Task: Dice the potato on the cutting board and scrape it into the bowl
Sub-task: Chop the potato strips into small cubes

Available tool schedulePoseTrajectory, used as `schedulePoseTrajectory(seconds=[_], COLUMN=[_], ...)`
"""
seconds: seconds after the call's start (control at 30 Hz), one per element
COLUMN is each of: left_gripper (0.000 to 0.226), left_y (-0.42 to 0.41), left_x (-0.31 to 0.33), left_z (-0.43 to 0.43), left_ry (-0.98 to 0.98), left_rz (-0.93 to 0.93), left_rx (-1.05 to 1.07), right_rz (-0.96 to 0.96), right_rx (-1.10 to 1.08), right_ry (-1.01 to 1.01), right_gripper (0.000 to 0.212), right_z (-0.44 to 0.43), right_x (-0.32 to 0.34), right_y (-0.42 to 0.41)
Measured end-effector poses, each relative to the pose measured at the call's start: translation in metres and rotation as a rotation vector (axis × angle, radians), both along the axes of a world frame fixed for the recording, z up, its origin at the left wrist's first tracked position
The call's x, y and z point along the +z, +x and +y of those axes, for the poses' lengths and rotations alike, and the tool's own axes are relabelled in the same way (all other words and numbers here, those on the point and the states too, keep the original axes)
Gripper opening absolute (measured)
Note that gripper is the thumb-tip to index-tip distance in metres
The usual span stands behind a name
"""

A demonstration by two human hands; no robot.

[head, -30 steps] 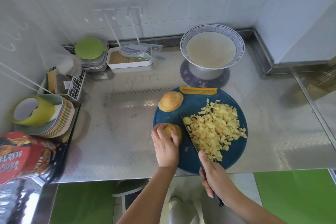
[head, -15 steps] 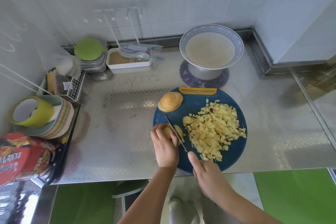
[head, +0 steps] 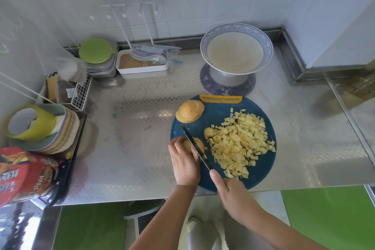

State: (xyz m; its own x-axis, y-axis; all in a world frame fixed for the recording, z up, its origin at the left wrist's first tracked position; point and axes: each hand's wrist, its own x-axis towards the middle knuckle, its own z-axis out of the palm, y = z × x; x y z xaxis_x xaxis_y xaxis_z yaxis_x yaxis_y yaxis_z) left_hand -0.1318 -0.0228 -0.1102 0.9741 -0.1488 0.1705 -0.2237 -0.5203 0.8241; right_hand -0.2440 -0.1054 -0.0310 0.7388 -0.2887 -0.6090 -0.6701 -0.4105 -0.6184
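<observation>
- Head view: stacked plates (head: 60,134) crowd the counter's (head: 132,148) left edge.
- The bowl (head: 203,48) stands behind the cutting board (head: 261,174), contents unclear.
- Diced potato (head: 241,144) heaps the board's right.
- The left hand (head: 185,163) curls over a potato piece (head: 199,143) at its left edge; the right hand (head: 233,195) grips the knife (head: 192,141) across it.

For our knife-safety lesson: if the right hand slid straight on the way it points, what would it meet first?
The right hand would likely meet the potato piece under its knife, gripped by the left hand; depth is unclear.
</observation>
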Motion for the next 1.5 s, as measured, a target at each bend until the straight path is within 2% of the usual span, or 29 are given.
schedulePoseTrajectory(seconds=[0.17, 0.33, 0.77, 1.07, 1.27, 1.5], left_gripper=[0.029, 0.032, 0.027, 0.032, 0.034, 0.038], left_y=[0.001, 0.002, 0.003, 0.000, -0.001, 0.001], left_x=[-0.001, 0.000, 0.001, 0.005, 0.004, 0.002], left_z=[-0.001, -0.002, -0.004, -0.001, 0.000, 0.000], left_ry=[0.002, 0.013, 0.040, -0.055, -0.053, -0.058], left_rz=[-0.006, -0.005, -0.050, 0.012, 0.015, 0.037], left_rx=[0.005, 0.017, 0.044, 0.039, 0.032, 0.046], right_rz=[0.019, 0.086, 0.075, 0.013, 0.036, -0.101], right_rx=[-0.066, -0.062, -0.065, -0.078, -0.172, -0.112], right_ry=[0.092, 0.081, 0.026, 0.186, 0.317, 0.124], right_gripper=[0.062, 0.065, 0.065, 0.070, 0.072, 0.067], right_z=[-0.001, -0.007, -0.010, -0.018, -0.020, -0.005], right_x=[-0.001, -0.003, -0.028, -0.016, -0.012, -0.008], right_y=[0.003, 0.009, 0.025, 0.023, 0.018, 0.012])
